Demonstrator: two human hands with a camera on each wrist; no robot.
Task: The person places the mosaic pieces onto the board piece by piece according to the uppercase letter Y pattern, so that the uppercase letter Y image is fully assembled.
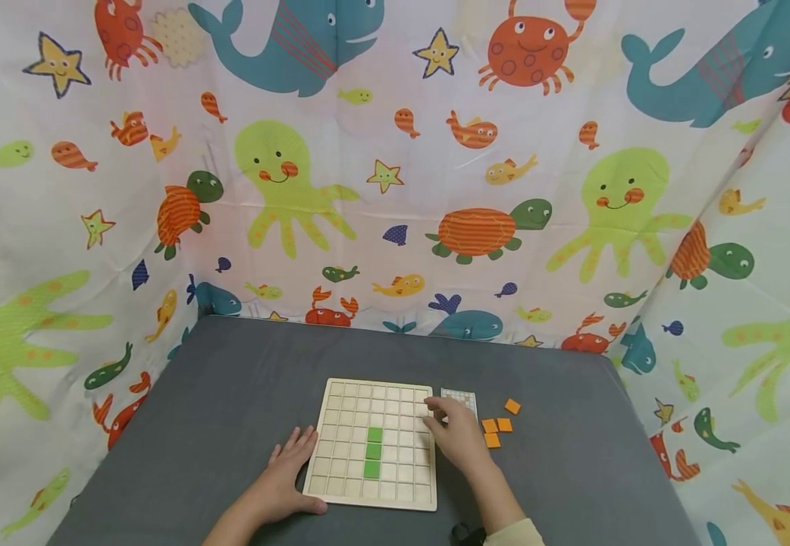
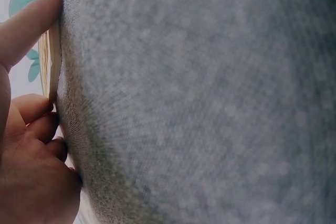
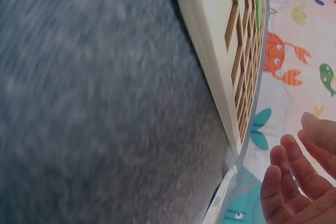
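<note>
A square wooden grid board point(image 1: 340, 485) lies on the grey table. Three green tiles point(image 1: 372, 450) form a column in its cells. My left hand point(image 1: 286, 474) rests against the board's left edge, fingers spread, thumb at the near left corner. In the left wrist view, the thumb point(image 2: 31, 22) and fingers touch the board's side. Over the board's right edge hovers my right hand point(image 1: 459, 432), its fingers loosely bent. No object shows between those fingers point(image 3: 299, 166) in the right wrist view.
Several orange tiles point(image 1: 504, 425) lie right of the right hand. A small card with a printed grid point(image 1: 463, 396) sits beside the board, partly behind that hand. A curtain printed with sea animals point(image 1: 395, 152) surrounds the grey table point(image 1: 245, 379).
</note>
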